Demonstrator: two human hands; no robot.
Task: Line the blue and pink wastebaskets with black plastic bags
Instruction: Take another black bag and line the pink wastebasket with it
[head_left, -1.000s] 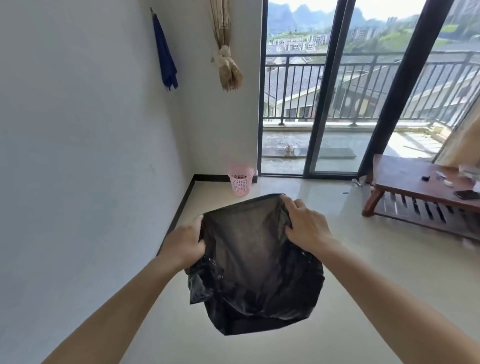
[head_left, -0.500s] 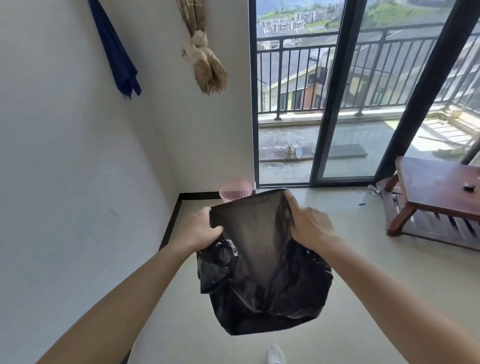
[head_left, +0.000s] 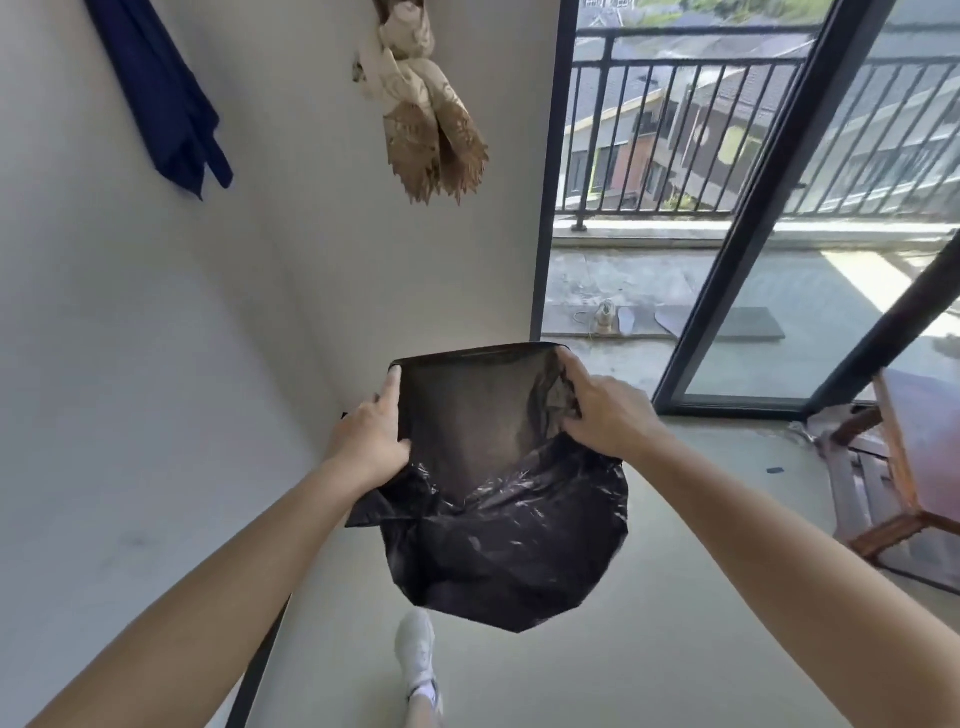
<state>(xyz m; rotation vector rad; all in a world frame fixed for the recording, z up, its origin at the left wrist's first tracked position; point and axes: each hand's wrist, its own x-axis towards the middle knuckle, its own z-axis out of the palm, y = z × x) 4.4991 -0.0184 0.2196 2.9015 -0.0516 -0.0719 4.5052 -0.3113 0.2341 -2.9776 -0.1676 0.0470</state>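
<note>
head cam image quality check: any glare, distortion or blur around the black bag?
Head view: strong daylight through the glass balcony door; wide-angle lens bends its frame and the white wall corner. The thin black plastic bag, held open by the left hand and right hand, shows specular glints on its crinkles; its backlit upper panel looks translucent. The right edge of the frame smears.

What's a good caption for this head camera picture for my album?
Left hand and right hand stretch open a black plastic bag near the balcony door.
</note>
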